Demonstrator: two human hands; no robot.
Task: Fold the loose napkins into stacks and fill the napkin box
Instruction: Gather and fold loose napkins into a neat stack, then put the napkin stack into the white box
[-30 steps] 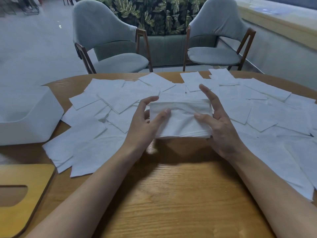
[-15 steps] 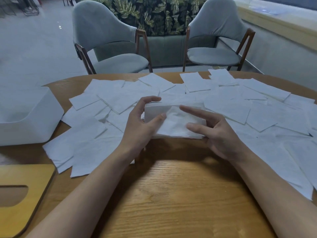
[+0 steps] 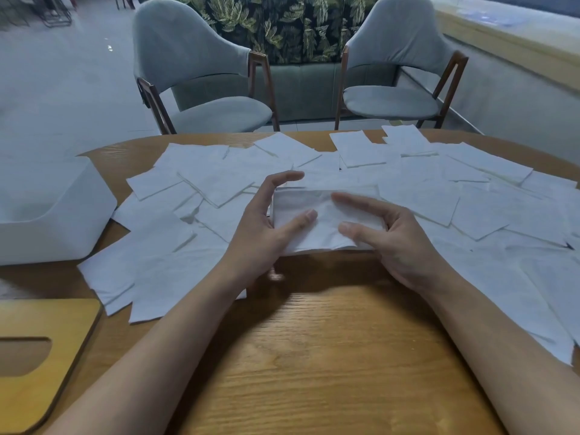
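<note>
Pinched the left end of the stack (image 3: 326,224) in the left grip (image 3: 266,233), index finger hooked over the far edge and thumb laid flat on the top sheet. Clasped the right end in the right grip (image 3: 398,246), index finger stretched along the top toward the left, thumb pressed on the near part, other fingers tucked behind the end and out of sight. Held the stack lengthwise from left to right, its top sheet creased between the two thumbs. Held it over the middle of the surface (image 3: 314,356), just past the bare wood in front and at the near edge of the napkins (image 3: 417,199). Could not tell whether it rested on the wood or hung just clear, given only a dark shadow under its near edge. Had those napkins spread loose and overlapping across the far half of the surface, flat white squares from the left side to the right rim. Had the white box (image 3: 47,215) at the left edge, well apart from the stack, inside not made out. Had the wooden lid (image 3: 72,324) lying flat just in front of the box, an oblong slot cut in it. Faced, beyond the surface, a grey chair (image 3: 194,67) and a second chair (image 3: 395,58), with a leaf-print panel (image 3: 282,23) behind them.
</note>
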